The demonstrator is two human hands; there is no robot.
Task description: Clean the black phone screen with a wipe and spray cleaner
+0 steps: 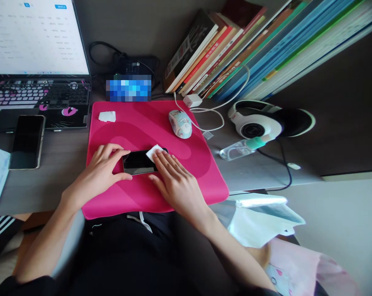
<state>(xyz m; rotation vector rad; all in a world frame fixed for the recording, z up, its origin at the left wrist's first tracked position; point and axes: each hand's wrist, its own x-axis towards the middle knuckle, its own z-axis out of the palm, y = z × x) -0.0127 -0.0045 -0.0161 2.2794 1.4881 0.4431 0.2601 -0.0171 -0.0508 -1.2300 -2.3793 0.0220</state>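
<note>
A black smartphone (139,162) lies lengthwise, screen up, on the pink desk mat (133,193). My left hand (101,170) grips its left end between the thumb and fingertips. A folded white wipe (154,153) sits over the right part of the screen, pressed there under the fingers of my right hand (178,176). Those fingers lie together and nearly flat, hiding part of the wipe and the phone's right end. Another crumpled white piece (107,116), apparently tissue or wipe, rests at the mat's upper left.
A patterned mouse (180,124) is on the mat's right side. Beyond the mat are a clear bottle (235,151), headphones (256,123), a charger (192,100) with cable and leaning books (204,53). On the left are a laptop (38,94) and a second phone (27,142).
</note>
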